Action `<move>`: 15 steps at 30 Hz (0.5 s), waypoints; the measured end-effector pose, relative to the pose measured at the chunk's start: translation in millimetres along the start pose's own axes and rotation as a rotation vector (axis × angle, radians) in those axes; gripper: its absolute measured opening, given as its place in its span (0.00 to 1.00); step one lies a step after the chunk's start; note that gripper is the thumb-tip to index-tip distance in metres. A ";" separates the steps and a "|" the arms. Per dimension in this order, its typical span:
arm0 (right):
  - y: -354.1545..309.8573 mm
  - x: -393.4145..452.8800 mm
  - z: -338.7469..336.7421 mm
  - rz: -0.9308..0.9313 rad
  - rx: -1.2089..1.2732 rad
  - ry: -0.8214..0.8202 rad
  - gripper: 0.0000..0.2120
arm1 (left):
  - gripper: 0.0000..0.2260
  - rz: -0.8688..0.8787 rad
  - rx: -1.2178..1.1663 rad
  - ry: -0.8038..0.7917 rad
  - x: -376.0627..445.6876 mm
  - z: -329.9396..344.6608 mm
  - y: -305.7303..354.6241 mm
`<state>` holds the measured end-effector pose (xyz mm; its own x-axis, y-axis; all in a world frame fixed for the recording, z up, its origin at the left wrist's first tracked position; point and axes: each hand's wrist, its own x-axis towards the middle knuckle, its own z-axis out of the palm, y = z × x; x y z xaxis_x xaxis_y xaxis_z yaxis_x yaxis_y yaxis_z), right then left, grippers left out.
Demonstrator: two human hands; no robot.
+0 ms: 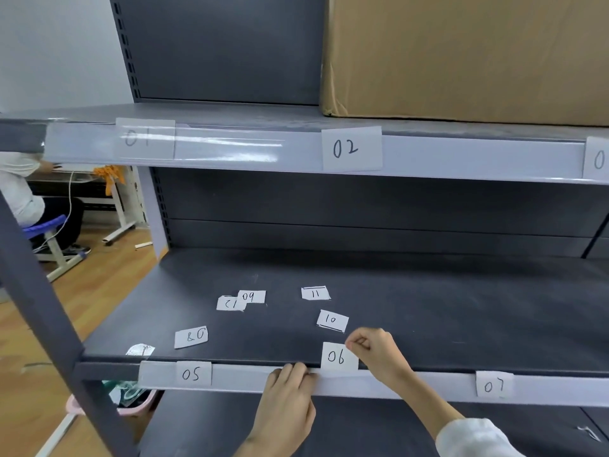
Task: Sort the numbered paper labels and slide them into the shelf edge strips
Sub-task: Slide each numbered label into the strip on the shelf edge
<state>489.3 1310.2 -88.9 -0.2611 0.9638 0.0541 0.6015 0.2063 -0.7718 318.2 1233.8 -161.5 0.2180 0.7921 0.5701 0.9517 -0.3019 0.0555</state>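
My right hand pinches the top right corner of the paper label 06, whose lower edge sits in the middle shelf's edge strip. My left hand grips the strip's top edge just left of that label. Labels 05 and 07 sit in the same strip. Loose on the dark shelf lie labels 08, 12, 09, 11 and 10. The upper strip holds 01 and 02.
A large cardboard box stands on the top shelf at the right. A crumpled foil scrap lies at the shelf's front left. A pink bin sits below. A seated person is at far left, beyond the shelf's upright.
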 end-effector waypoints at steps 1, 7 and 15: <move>1.5 -0.8 0.5 -0.005 -0.017 -0.011 0.15 | 0.11 -0.008 -0.005 -0.003 0.0 0.8 -0.4; 8.0 -6.4 6.3 -0.043 -0.152 -0.054 0.19 | 0.11 -0.004 -0.006 0.000 2.3 -2.3 0.4; 13.0 -8.2 5.4 -0.098 -0.242 -0.124 0.08 | 0.06 0.018 0.009 -0.001 5.1 -6.2 0.2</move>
<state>495.2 1304.1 -102.7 -0.4078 0.9125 0.0318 0.7277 0.3459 -0.5923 318.2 1234.5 -153.5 0.2350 0.7874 0.5698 0.9496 -0.3111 0.0383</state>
